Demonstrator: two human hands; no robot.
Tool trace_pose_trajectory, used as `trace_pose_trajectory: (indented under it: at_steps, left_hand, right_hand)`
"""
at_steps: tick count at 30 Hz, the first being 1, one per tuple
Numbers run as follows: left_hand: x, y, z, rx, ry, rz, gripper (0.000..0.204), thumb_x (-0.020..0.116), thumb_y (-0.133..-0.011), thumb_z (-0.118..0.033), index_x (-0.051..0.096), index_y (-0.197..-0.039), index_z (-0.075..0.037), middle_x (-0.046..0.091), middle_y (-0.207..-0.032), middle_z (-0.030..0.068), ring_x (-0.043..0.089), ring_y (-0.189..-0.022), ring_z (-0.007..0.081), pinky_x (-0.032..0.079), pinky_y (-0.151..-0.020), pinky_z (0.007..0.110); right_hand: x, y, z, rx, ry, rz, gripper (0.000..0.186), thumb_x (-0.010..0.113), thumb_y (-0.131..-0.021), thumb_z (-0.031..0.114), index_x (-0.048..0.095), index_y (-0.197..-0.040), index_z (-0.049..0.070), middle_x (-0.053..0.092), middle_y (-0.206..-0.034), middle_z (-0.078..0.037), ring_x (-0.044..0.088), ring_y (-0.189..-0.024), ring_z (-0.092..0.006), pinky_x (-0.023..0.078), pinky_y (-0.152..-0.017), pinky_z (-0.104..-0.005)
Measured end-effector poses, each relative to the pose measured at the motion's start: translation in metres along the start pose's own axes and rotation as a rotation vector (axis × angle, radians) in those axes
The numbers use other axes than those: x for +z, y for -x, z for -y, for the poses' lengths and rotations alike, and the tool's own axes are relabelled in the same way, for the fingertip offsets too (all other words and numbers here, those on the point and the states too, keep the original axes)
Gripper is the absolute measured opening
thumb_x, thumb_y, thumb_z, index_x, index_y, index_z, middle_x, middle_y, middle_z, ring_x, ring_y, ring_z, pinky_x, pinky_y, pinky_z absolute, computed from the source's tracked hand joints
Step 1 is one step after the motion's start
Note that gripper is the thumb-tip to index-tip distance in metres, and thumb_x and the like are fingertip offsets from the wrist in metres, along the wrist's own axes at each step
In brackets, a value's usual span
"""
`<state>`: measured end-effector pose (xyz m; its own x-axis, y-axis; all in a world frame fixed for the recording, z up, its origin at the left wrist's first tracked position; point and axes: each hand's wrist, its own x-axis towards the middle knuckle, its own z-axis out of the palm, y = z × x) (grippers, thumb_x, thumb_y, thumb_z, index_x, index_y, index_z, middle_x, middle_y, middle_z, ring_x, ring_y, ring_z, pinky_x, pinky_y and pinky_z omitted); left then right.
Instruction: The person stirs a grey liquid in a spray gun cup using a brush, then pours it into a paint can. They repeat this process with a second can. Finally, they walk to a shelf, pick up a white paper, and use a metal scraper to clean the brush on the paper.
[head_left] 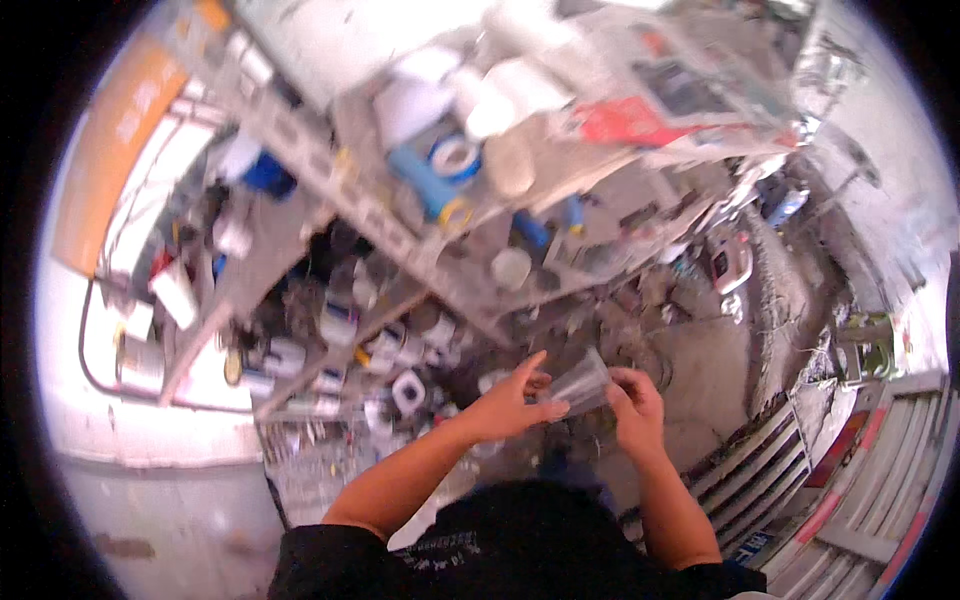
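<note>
A clear plastic cup (pixel 582 384) is held tilted in front of my body, its wide end toward the right. My right hand (pixel 638 405) pinches the cup near that rim, with thumb and fingers closed on it. At the cup's narrower end is my left hand (pixel 512 403), its index finger stretched out and its thumb apart beside the base. Whether the left thumb touches the cup is hard to tell.
Shelving (pixel 390 235) holds a blue tape roll (pixel 455 158), a blue cylinder (pixel 425 182) and white rolls (pixel 525 88). Several white plastic jugs (pixel 408 391) stand lower left. A slatted metal panel (pixel 745 470) lies right of my arm, near a white-rimmed container (pixel 735 262).
</note>
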<state>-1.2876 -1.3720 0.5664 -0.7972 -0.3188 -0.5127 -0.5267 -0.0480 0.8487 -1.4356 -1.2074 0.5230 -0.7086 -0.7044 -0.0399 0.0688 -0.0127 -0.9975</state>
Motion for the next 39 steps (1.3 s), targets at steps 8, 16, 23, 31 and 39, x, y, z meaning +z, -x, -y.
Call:
trace_pose_trajectory:
  at_steps: [8, 16, 23, 31, 39]
  left_hand:
    - [0.015, 0.081, 0.143, -0.079, -0.045, -0.262, 0.102, 0.081, -0.067, -0.040, 0.027, -0.141, 0.006, 0.058, -0.117, 0.0253, 0.059, -0.107, 0.0333, 0.047, -0.089, 0.038]
    - [-0.016, 0.167, 0.223, -0.105, -0.016, -0.226, 0.077, 0.080, -0.069, -0.034, 0.046, -0.129, -0.001, 0.061, -0.113, 0.0209, 0.062, -0.103, 0.0303, 0.048, -0.087, 0.039]
    - [-0.049, 0.248, 0.359, -0.101, 0.167, -0.145, 0.069, 0.079, -0.071, -0.035, 0.050, -0.123, -0.001, 0.065, -0.102, 0.0181, 0.064, -0.093, 0.0286, 0.049, -0.083, 0.038]
    - [-0.094, 0.311, 0.407, -0.244, 0.160, 0.021, 0.079, 0.083, -0.068, -0.030, 0.044, -0.130, 0.001, 0.064, -0.109, 0.0147, 0.062, -0.098, 0.0226, 0.048, -0.089, 0.035]
    - [-0.081, 0.295, 0.431, -0.270, -0.041, -0.195, 0.091, 0.083, -0.065, -0.032, 0.036, -0.135, 0.001, 0.057, -0.118, 0.0195, 0.056, -0.113, 0.0298, 0.045, -0.095, 0.039]
  right_hand:
    - [0.100, 0.051, -0.045, 0.398, 0.102, 0.651, 0.023, 0.065, -0.088, 0.012, 0.060, -0.108, 0.001, 0.062, -0.091, -0.003, 0.058, -0.081, -0.0103, 0.048, -0.073, -0.0265]
    - [0.179, 0.113, -0.076, 0.534, 0.251, 0.818, 0.023, 0.066, -0.087, 0.011, 0.061, -0.107, 0.000, 0.064, -0.095, -0.004, 0.060, -0.085, -0.0102, 0.049, -0.077, -0.0264]
    - [0.272, 0.211, -0.107, 0.432, 0.396, 0.715, 0.026, 0.068, -0.086, 0.014, 0.062, -0.106, 0.000, 0.066, -0.094, -0.006, 0.060, -0.085, -0.0103, 0.049, -0.075, -0.0271]
    - [0.333, 0.266, -0.128, 0.476, 0.401, 0.770, 0.030, 0.066, -0.086, 0.023, 0.064, -0.107, 0.002, 0.068, -0.101, -0.013, 0.066, -0.092, -0.0214, 0.051, -0.081, -0.0327]
    - [0.267, 0.266, -0.295, 0.781, 0.146, 0.312, 0.022, 0.060, -0.091, 0.018, 0.060, -0.109, 0.004, 0.066, -0.097, -0.004, 0.062, -0.086, -0.0149, 0.050, -0.075, -0.0294]
